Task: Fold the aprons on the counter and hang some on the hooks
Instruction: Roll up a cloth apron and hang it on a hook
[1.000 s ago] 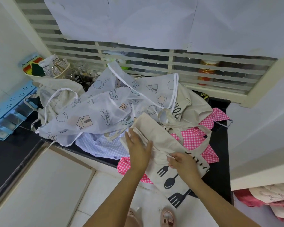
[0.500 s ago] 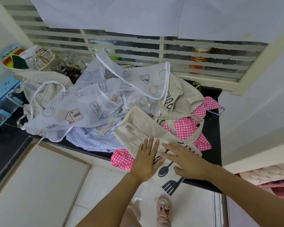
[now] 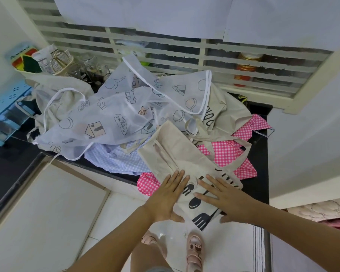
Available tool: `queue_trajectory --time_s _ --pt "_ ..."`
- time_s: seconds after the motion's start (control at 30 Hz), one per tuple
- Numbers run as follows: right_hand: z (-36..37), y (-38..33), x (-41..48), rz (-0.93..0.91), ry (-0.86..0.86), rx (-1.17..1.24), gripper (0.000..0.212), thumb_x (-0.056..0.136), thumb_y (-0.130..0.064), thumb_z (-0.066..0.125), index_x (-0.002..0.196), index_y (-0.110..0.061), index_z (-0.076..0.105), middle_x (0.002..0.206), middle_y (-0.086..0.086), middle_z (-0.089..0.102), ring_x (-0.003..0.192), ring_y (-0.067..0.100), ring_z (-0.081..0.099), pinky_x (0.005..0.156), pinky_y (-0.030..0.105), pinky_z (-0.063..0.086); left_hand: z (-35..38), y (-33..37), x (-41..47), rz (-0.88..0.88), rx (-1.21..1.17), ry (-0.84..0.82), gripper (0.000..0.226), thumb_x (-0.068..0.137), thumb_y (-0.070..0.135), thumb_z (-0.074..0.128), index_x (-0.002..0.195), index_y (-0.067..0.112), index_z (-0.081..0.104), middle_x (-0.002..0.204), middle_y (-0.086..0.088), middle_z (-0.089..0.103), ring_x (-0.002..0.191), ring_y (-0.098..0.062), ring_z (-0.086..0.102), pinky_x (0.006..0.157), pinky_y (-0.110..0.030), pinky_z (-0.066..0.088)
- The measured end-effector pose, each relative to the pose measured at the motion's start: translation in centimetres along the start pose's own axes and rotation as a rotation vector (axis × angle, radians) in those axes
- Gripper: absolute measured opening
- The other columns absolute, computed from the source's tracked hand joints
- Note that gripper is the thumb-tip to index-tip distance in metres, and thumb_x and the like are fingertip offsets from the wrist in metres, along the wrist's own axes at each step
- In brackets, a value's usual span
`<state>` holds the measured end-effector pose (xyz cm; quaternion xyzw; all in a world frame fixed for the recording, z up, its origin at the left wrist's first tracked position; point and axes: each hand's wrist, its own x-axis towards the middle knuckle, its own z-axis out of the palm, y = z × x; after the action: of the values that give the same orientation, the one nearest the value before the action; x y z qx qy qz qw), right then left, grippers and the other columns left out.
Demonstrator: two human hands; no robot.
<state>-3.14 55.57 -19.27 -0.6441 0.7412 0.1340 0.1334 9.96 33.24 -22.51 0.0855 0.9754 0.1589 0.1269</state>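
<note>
Two hands: left hand (image 3: 166, 199), right hand (image 3: 227, 199), both flat. Aprons in pile, at least five: beige utensil-print apron (image 3: 177, 154), pink gingham apron (image 3: 227, 152), blue checked apron (image 3: 118, 160), sheer printed apron (image 3: 126, 112), beige lettered apron (image 3: 222, 108). Two sandalled feet.

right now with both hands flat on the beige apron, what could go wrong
The beige apron hangs over the counter edge under the left hand and right hand; if they lift, it may slide to the floor. Its loose straps lie across the pink checked apron and could drag it along.
</note>
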Motion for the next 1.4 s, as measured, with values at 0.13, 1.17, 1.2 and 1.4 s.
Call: queue_trajectory --time_s 0.13,1.17,1.2,1.4 --pt "0.6 -1.5 0.5 0.053 0.069 0.081 0.104 0.050 -0.056 0.085 0.140 -0.028 0.042 0.142 0.008 0.050 0.128 0.033 0.048 0.102 0.043 0.034 0.6 1.3 0.1 0.010 -0.037 0.052 0.112 0.081 0.036 0.071 0.148 0.018 -0.018 0.156 -0.001 -0.025 0.143 -0.016 -0.027 0.116 -0.030 -0.018" --pt "-4.6 -1.8 12.7 -0.499 0.240 -0.037 0.090 0.074 -0.026 0.078 0.148 -0.035 0.028 0.160 0.009 0.011 0.145 0.037 0.015 0.110 0.050 0.030 0.8 -1.2 -3.8 0.127 -0.181 -0.020 0.082 0.083 -0.013 0.046 0.153 0.013 0.014 0.160 -0.006 0.013 0.148 -0.016 0.010 0.119 -0.027 0.011" --pt "-4.3 -1.9 13.0 -0.486 0.248 -0.042 0.083 0.074 -0.029 0.078 0.145 -0.037 0.035 0.159 0.009 0.015 0.144 0.037 0.017 0.108 0.051 0.032 0.9 -1.1 -3.8 0.129 -0.186 -0.014 0.082 0.083 -0.014 0.046 0.153 0.013 0.014 0.160 -0.007 0.013 0.148 -0.017 0.010 0.119 -0.026 0.009" --pt "-4.3 -1.3 13.1 -0.413 0.244 -0.140 0.065 0.061 -0.022 0.085 0.120 -0.033 0.061 0.154 0.009 0.031 0.139 0.039 0.030 0.103 0.054 0.035 1.6 -1.5 -4.1 0.154 -0.189 -0.005 0.089 0.079 -0.014 0.052 0.152 0.013 0.006 0.159 -0.005 0.005 0.146 -0.011 -0.006 0.116 -0.022 -0.009"
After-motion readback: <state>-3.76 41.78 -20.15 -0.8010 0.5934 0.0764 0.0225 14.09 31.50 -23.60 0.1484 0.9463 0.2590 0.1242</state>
